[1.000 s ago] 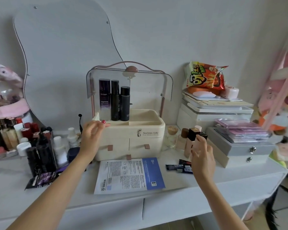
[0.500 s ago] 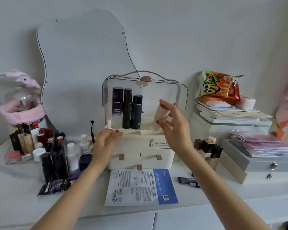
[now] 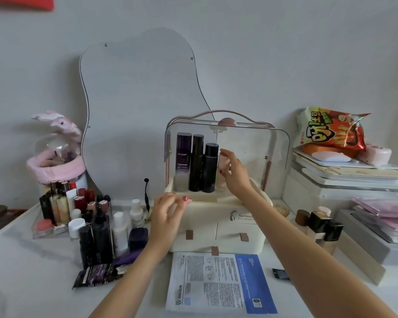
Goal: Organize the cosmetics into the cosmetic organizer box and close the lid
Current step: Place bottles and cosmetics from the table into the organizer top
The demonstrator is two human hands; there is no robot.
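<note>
Three dark bottles point(image 3: 197, 162) stand at frame centre in the cream organizer box point(image 3: 218, 226), its clear lid point(image 3: 251, 143) raised. Just right of them, the right hand point(image 3: 233, 174) pinches a pale pink bottle point(image 3: 223, 166). The left hand point(image 3: 168, 214), fingers loosely curled, rests on the box's left front corner. Crowded cosmetics point(image 3: 97, 226) fill the lower left; a sheet-mask packet point(image 3: 218, 283) lies before the box.

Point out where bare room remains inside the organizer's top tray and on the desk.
In the organizer box, the tray is free right of the pink bottle in the right hand. The desk lies bare front-left. Crowded: the bottle cluster beside the left hand.
</note>
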